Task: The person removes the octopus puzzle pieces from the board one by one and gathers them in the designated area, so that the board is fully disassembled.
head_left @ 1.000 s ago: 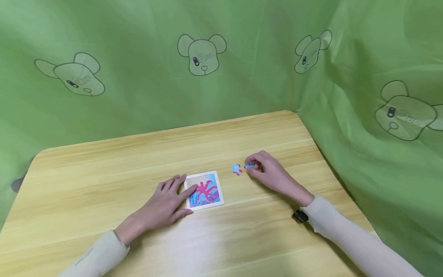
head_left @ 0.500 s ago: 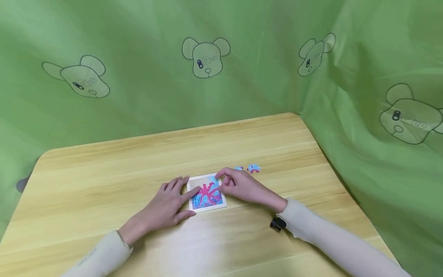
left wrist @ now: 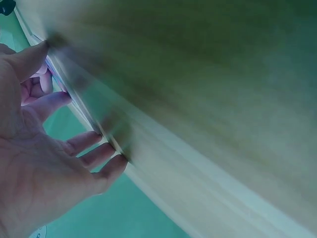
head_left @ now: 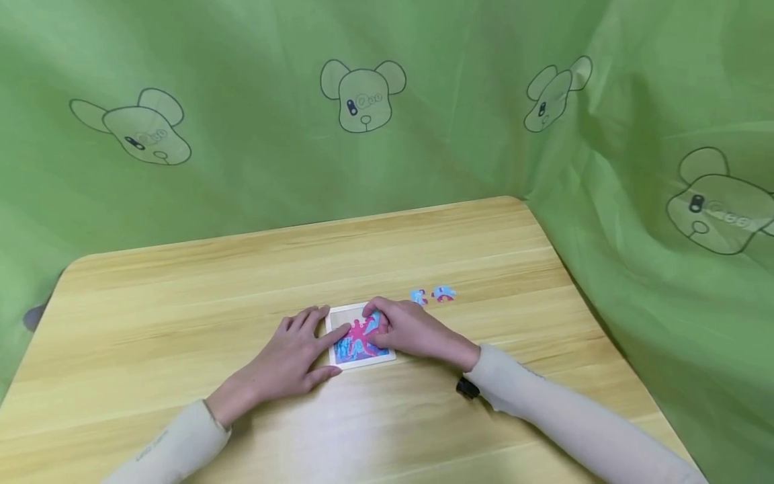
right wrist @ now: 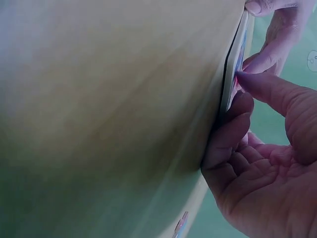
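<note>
Now at mid-table (head_left: 181, 316) | our left hand (head_left: 290, 356) lies flat, fingers straight, steadying the puzzle board (head_left: 360, 335) by its left edge | our right hand (head_left: 405, 329) presses curled fingertips on its upper right | two loose pieces (head_left: 432, 295) sit just beyond.

Green cloth (head_left: 254, 175) w/ bear-head prints (head_left: 363, 94) is hanging behind & along right edge of table (head_left: 181, 323), folds showing. Light wood top w/ rounded corners is catching soft, even light.
</note>
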Demonstrator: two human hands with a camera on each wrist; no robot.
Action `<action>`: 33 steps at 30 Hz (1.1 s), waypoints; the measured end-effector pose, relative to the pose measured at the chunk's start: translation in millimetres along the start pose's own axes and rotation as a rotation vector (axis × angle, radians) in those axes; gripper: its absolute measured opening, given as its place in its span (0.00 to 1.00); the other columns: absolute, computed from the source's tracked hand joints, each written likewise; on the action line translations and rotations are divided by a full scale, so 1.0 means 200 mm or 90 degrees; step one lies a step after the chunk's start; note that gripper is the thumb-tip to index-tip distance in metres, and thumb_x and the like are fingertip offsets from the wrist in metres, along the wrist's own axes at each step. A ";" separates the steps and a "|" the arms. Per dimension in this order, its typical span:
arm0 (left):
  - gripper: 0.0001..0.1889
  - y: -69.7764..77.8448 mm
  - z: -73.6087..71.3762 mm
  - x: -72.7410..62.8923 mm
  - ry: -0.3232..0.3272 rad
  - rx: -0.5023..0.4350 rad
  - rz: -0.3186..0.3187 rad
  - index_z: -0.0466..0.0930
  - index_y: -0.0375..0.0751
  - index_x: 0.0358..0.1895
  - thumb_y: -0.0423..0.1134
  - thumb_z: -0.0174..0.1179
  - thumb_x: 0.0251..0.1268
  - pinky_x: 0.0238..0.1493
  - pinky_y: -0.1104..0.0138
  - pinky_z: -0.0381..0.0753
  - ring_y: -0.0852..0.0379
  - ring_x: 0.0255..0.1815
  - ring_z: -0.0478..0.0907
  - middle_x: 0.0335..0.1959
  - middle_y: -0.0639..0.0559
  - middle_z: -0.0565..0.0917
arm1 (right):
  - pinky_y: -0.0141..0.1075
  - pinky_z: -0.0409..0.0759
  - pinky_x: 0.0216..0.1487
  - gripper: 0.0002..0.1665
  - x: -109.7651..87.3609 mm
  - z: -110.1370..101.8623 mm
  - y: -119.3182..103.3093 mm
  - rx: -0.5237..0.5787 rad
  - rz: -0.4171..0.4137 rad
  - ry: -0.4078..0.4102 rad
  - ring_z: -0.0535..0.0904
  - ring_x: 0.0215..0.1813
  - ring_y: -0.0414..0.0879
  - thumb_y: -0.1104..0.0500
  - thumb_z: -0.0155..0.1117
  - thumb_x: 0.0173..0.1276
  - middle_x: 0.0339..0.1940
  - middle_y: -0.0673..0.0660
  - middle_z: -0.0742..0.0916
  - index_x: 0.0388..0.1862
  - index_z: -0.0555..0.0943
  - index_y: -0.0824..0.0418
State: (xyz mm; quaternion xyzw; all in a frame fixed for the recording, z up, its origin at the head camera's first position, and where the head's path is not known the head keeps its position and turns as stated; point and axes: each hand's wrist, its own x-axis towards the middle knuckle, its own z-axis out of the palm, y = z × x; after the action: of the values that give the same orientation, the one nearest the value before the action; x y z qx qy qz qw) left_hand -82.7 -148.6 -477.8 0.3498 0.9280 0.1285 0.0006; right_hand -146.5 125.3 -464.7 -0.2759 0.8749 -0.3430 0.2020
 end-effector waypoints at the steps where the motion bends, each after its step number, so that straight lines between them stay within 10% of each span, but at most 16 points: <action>1: 0.37 0.00 0.00 0.00 0.000 0.001 0.000 0.74 0.47 0.82 0.58 0.69 0.76 0.63 0.34 0.75 0.29 0.75 0.68 0.77 0.26 0.68 | 0.34 0.71 0.32 0.21 0.00 0.00 0.00 -0.006 0.003 0.001 0.72 0.27 0.39 0.58 0.78 0.73 0.28 0.47 0.80 0.60 0.82 0.58; 17: 0.37 0.01 0.00 0.00 0.003 0.001 -0.002 0.74 0.46 0.82 0.58 0.68 0.76 0.63 0.34 0.74 0.29 0.75 0.68 0.78 0.26 0.68 | 0.34 0.70 0.30 0.18 -0.02 0.03 -0.04 -0.102 -0.034 0.040 0.70 0.26 0.39 0.59 0.74 0.78 0.26 0.47 0.78 0.61 0.79 0.57; 33: 0.38 0.00 0.00 0.00 -0.017 -0.013 -0.010 0.71 0.47 0.84 0.59 0.66 0.78 0.65 0.34 0.72 0.29 0.78 0.65 0.79 0.26 0.66 | 0.35 0.69 0.31 0.20 0.04 -0.03 0.00 -0.019 0.051 0.010 0.70 0.27 0.42 0.55 0.74 0.79 0.27 0.51 0.79 0.63 0.80 0.59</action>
State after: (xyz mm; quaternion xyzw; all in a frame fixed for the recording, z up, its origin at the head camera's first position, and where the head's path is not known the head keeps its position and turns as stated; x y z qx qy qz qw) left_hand -82.3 -148.6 -478.8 0.3442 0.9292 0.1332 0.0176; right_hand -155.3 123.4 -462.0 -0.2411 0.8917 -0.3241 0.2042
